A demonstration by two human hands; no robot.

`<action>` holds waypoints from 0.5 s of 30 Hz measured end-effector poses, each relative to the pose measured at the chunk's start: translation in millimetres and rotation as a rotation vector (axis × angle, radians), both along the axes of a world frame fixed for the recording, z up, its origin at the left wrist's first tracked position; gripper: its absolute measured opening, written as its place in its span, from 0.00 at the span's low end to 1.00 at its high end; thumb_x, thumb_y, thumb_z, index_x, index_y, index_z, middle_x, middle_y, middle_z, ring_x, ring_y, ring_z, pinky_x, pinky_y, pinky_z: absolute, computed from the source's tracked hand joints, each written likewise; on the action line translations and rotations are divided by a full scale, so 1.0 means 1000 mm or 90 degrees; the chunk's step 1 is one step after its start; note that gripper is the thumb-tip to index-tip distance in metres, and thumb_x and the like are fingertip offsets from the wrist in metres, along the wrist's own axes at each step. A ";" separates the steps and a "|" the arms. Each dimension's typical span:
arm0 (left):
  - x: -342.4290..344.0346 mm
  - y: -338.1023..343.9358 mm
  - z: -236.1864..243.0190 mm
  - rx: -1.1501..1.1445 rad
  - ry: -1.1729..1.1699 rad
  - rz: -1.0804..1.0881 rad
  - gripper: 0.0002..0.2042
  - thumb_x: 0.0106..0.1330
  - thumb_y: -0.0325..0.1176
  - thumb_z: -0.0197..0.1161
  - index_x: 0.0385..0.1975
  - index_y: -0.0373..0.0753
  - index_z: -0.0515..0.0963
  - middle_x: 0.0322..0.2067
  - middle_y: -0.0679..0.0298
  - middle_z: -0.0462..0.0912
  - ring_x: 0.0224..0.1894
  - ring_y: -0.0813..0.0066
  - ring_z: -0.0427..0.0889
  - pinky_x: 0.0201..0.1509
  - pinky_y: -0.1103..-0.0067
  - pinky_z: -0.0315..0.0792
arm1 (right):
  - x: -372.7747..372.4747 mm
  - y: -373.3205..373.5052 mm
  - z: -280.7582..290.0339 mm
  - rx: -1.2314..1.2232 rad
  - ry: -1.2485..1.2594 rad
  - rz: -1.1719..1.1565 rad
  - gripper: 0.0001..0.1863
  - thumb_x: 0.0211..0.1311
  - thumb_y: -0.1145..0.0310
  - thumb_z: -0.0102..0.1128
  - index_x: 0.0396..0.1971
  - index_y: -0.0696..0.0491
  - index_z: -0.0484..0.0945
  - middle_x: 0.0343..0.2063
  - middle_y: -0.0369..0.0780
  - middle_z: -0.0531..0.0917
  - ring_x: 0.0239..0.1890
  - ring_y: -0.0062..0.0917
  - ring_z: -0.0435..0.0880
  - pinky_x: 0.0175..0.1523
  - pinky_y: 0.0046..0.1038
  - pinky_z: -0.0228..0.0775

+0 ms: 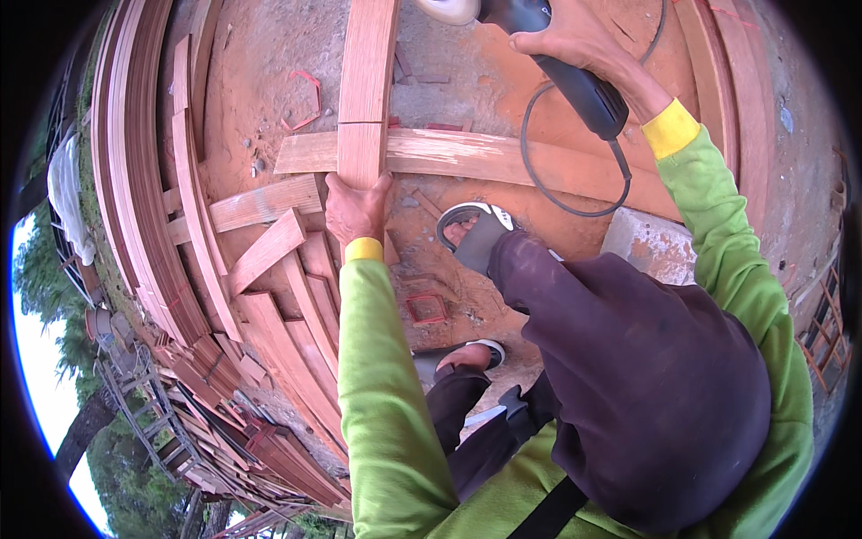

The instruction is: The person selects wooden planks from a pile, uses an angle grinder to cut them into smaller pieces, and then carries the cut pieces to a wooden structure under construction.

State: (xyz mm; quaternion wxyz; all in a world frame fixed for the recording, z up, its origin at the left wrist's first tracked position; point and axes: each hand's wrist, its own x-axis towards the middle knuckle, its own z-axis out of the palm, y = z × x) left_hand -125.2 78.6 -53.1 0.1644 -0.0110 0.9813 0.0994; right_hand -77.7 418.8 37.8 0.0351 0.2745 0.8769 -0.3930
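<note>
My left hand (pixel 357 202) grips the near end of an upright-running reddish wooden plank (pixel 363 72), which has a dark line across it and lies across a horizontal board (pixel 462 153) with pale, scuffed patches. At the top right, my right hand (pixel 575 49) is wrapped round the black body of a power tool (pixel 584 99), probably a grinder, whose grey head (pixel 447 9) is cut off by the upper edge. Its cable (pixel 575 208) loops down beside the board. The tool is to the right of the plank, apart from it.
Long stacked boards (pixel 139 180) and scattered offcuts (pixel 265 251) fill the left side. My sandalled feet (pixel 462 229) are on the sandy ground. A concrete block (pixel 642 242) sits by my bent leg. More planks (pixel 727 81) lie at the right. Trees (pixel 117 476) show at the far left.
</note>
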 end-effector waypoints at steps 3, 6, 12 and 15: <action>0.000 0.000 -0.003 -0.002 -0.002 -0.004 0.35 0.43 0.55 0.71 0.40 0.32 0.69 0.37 0.42 0.81 0.43 0.42 0.81 0.49 0.58 0.73 | 0.002 0.007 -0.018 -0.008 0.036 -0.008 0.35 0.35 0.58 0.69 0.44 0.65 0.74 0.34 0.49 0.82 0.34 0.33 0.83 0.40 0.31 0.75; -0.001 -0.003 -0.005 0.007 0.001 -0.009 0.36 0.43 0.58 0.72 0.41 0.33 0.68 0.38 0.42 0.81 0.43 0.42 0.81 0.49 0.57 0.73 | 0.004 0.008 -0.016 -0.052 0.017 -0.028 0.37 0.37 0.56 0.69 0.48 0.63 0.72 0.35 0.49 0.82 0.36 0.33 0.83 0.43 0.30 0.75; 0.001 -0.005 -0.005 0.086 0.092 -0.026 0.48 0.40 0.67 0.71 0.53 0.32 0.66 0.49 0.46 0.75 0.52 0.48 0.76 0.55 0.60 0.69 | 0.013 0.020 -0.014 -0.018 0.025 -0.019 0.31 0.40 0.58 0.69 0.43 0.63 0.74 0.30 0.45 0.81 0.30 0.30 0.81 0.38 0.30 0.74; -0.012 0.011 -0.001 0.082 0.193 -0.089 0.48 0.44 0.66 0.69 0.56 0.31 0.65 0.52 0.44 0.73 0.55 0.49 0.73 0.60 0.61 0.64 | 0.014 0.024 -0.003 -0.001 0.021 -0.047 0.30 0.40 0.61 0.70 0.43 0.63 0.75 0.31 0.44 0.82 0.32 0.28 0.81 0.39 0.29 0.73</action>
